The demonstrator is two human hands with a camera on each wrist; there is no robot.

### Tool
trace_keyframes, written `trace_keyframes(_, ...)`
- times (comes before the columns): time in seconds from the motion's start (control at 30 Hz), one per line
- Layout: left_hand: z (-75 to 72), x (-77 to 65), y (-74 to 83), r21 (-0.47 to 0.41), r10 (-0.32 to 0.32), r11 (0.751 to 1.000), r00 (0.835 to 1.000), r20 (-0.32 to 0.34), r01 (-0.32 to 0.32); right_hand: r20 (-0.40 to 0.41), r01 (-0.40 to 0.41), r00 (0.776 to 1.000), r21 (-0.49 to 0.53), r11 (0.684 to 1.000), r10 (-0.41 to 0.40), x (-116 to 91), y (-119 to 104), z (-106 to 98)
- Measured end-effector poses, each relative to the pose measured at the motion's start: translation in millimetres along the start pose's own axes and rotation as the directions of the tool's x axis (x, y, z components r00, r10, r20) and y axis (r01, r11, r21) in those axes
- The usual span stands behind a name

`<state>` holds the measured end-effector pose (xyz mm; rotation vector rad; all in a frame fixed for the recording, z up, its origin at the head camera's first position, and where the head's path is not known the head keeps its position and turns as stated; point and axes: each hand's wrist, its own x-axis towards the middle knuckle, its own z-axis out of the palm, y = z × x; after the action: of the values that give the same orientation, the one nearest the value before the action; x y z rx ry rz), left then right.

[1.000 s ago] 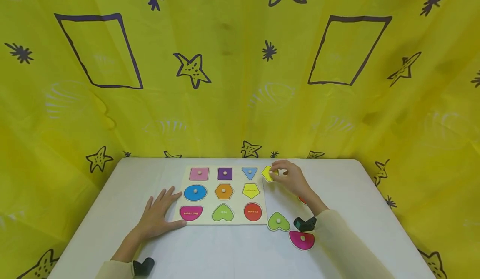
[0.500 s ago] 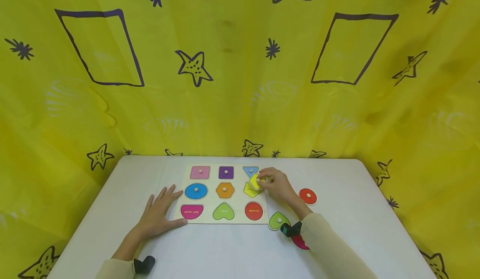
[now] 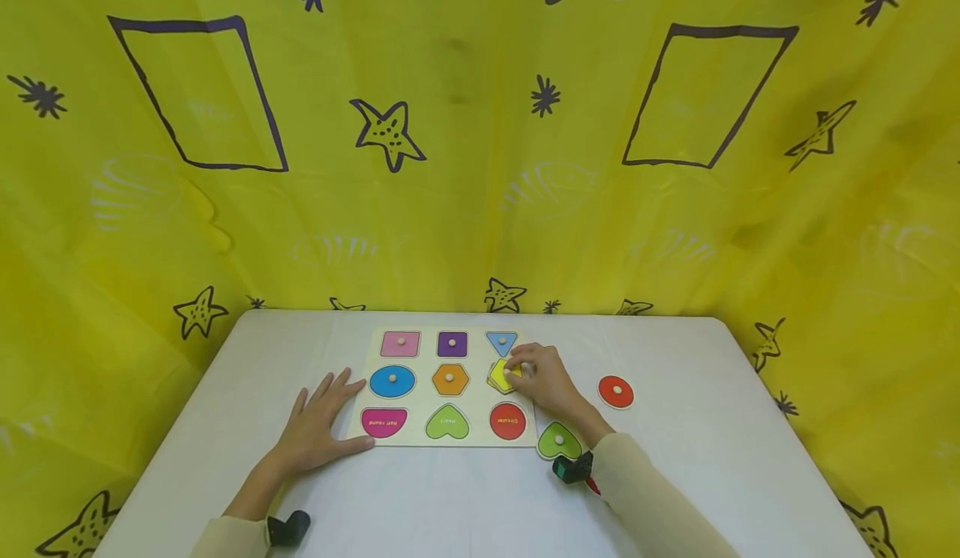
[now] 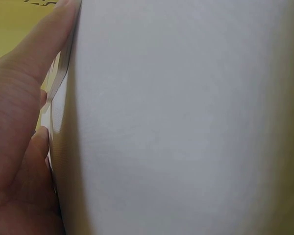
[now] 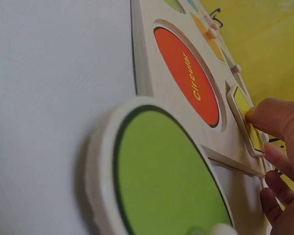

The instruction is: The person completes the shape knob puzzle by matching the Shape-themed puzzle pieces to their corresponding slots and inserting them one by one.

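Observation:
A pale puzzle board [image 3: 476,401] lies on the white table, with shaped recesses, some holding knobbed pieces. My right hand [image 3: 551,384] pinches the yellow pentagon piece [image 3: 501,377] by its knob. That piece sits slightly turned over the board's yellow pentagon recess; the right wrist view shows its edge [image 5: 232,105] standing a little above the board. At the board's left side, my left hand [image 3: 318,427] rests with fingers spread, thumb and fingertips at the edge. In the left wrist view, the thumb [image 4: 41,41] lies along the board's side.
A green heart piece [image 3: 558,441] lies by the board's near right corner. Farther right is a red round piece [image 3: 616,392]. Most of a magenta piece [image 3: 592,485] is hidden under the right sleeve. A yellow patterned curtain [image 3: 450,208] surrounds the table.
My right hand has carried the yellow pentagon piece from beyond the board's right edge leftward and down onto the pentagon recess. The left hand stays in place.

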<state>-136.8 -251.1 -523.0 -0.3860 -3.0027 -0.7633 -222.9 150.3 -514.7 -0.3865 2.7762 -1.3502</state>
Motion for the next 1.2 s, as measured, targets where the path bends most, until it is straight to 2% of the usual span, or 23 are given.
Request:
trace_keyframes(0.23, -0.1, 0.1, 1.6, 0.006, -0.018, 1.0, 1.0, 0.013, 0.018, 0.008, -0.012, 1.0, -0.072, 0.997, 0.013, -0.8, -1.6, 3.4)
trace_keyframes(1.2, -0.7, -0.5, 3.8, 0.016, -0.02, 1.0, 1.0, 0.013, 0.02, 0.015, -0.021, 1.0, -0.099, 0.995, 0.023, -1.9, -4.0, 4.7)
